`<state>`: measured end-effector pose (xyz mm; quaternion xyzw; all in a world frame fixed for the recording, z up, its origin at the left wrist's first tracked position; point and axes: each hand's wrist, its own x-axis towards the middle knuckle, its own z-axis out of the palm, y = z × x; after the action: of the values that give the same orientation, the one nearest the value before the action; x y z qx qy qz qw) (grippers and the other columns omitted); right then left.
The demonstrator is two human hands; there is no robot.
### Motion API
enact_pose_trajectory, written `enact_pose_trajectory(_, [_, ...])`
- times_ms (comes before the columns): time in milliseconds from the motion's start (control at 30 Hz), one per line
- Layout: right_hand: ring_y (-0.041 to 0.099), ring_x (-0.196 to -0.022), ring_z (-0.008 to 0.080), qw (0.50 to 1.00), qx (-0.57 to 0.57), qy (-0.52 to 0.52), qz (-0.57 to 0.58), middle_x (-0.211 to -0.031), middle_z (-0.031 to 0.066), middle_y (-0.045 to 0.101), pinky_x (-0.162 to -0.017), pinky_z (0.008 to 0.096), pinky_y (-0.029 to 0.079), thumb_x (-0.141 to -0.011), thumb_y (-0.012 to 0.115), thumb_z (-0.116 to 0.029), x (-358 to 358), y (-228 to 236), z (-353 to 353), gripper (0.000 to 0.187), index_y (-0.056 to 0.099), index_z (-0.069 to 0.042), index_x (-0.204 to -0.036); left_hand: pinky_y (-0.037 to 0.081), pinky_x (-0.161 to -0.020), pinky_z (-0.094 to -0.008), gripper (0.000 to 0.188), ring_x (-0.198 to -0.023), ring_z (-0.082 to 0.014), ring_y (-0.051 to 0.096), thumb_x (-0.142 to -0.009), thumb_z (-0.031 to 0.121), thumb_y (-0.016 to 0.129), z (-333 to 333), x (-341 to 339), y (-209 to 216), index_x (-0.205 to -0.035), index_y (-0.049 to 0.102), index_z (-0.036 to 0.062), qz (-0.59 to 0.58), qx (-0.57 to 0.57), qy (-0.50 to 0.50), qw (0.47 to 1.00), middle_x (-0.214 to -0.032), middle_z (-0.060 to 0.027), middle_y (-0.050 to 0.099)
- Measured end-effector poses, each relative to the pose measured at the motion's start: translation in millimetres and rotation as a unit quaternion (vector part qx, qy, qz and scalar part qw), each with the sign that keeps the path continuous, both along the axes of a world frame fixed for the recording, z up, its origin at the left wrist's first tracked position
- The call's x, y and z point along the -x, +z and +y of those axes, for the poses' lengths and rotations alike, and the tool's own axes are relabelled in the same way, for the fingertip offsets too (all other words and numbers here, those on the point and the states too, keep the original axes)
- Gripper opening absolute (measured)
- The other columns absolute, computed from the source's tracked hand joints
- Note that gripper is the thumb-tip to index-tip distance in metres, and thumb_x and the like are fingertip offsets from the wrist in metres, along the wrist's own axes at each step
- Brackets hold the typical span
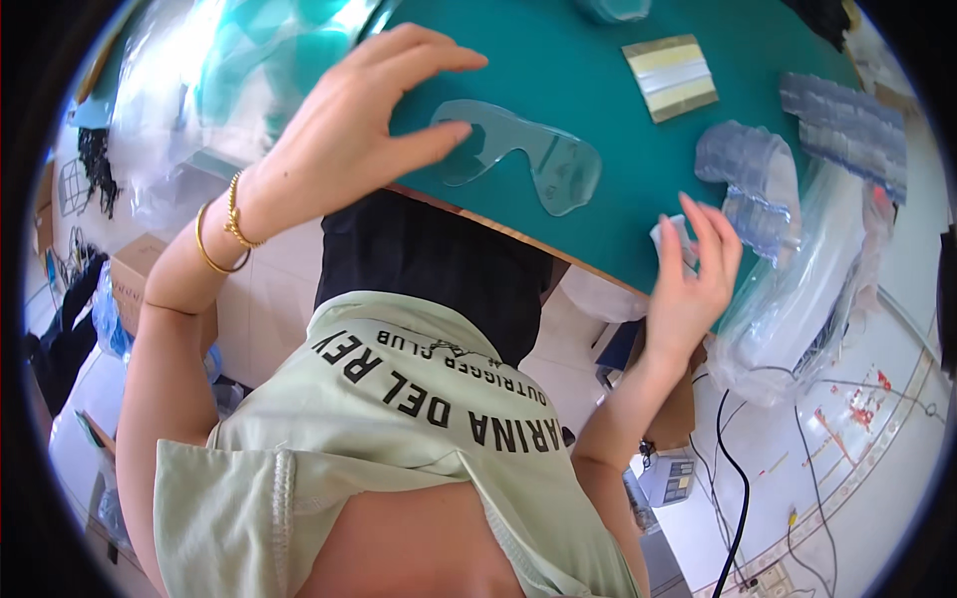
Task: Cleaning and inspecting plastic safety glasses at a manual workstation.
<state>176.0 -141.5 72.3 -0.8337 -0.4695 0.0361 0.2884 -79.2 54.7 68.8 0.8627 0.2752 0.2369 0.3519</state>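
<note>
1. A green table (598,120) fills the upper middle of the head view, its near edge running from the left down to the right.
2. One clear plastic goggle lens (523,154) lies flat on the table near that edge. Its long axis runs from the upper left to the lower right; the deeper, rounded lobe points to the lower right.
3. The left hand (349,130) is spread, fingers apart, and rests over the left end of the lens with a fingertip touching it. Two gold bracelets (224,234) sit on that wrist.
4. The right hand (693,284) is at the table's right edge, fingers raised and loosely open, pinching one small clear film piece (670,237) between thumb and fingers.
5. One rectangular striped card (670,77), in cream and grey bands, lies farther back on the table, well apart from the lens.
6. Just beyond the right hand sits one curled stack of clear lenses (748,184) in a transparent plastic bag (807,299) that hangs over the table edge.
7. One flat ribbed clear pack (847,125) lies at the far right.
8. More crumpled clear bags (179,110) are heaped at the upper left, beside the table.
9. One brown cardboard box (135,279) stands on the floor at the left.
</note>
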Motion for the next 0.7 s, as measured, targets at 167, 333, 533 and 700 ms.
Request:
enact_pose_trajectory(167, [0.063, -0.098, 0.0223, 0.998, 0.057, 0.017, -0.003, -0.109, 0.0101, 0.064, -0.084, 0.0315, 0.051, -0.09, 0.068, -0.001, -16, -17, -43, 0.023, 0.073, -0.005, -0.111, 0.045, -0.1, -0.0359, 0.066, -0.121, -0.0295, 0.049, -0.073, 0.013, 0.083, -21, 13, -14, -0.134, 0.057, 0.0077, 0.076, -0.008, -0.004, 0.997, -0.132, -0.0099, 0.05])
enact_pose_trajectory(333, [0.061, -0.083, 0.0138, 0.996, -0.068, 0.041, 0.027, -0.102, 0.0081, 0.067, -0.071, 0.0243, 0.049, -0.083, 0.074, 0.005, 27, -9, 1, 0.024, 0.072, 0.0, -0.106, 0.044, -0.101, -0.0366, 0.068, -0.119, -0.0288, 0.046, -0.072, 0.015, 0.084, -24, 8, -26, -0.134, 0.057, 0.0084, 0.069, -0.027, -0.004, 0.997, -0.131, -0.0086, 0.048])
enact_pose_trajectory(533, [0.065, -0.083, 0.0221, 0.944, -0.107, 0.311, 0.024, -0.093, 0.0066, 0.065, -0.07, 0.0322, 0.054, -0.078, 0.078, 0.001, 89, -38, 76, 0.017, 0.073, -0.005, -0.094, 0.044, -0.1, -0.0367, 0.065, -0.116, -0.0281, 0.047, -0.069, 0.018, 0.086, -22, 1, -27, -0.129, 0.061, 0.0091, 0.055, -0.039, 0.002, 0.998, -0.127, -0.0072, 0.051])
enact_pose_trajectory(700, [0.065, -0.079, 0.0249, 0.963, -0.103, 0.247, 0.001, -0.09, 0.0098, 0.066, -0.066, 0.0331, 0.053, -0.08, 0.076, 0.001, 55, -35, 82, 0.013, 0.07, -0.002, -0.091, 0.044, -0.099, -0.0375, 0.064, -0.115, -0.0278, 0.049, -0.067, 0.017, 0.087, -26, -4, -30, -0.126, 0.063, 0.0092, 0.037, -0.034, 0.017, 0.999, -0.124, -0.0069, 0.053])
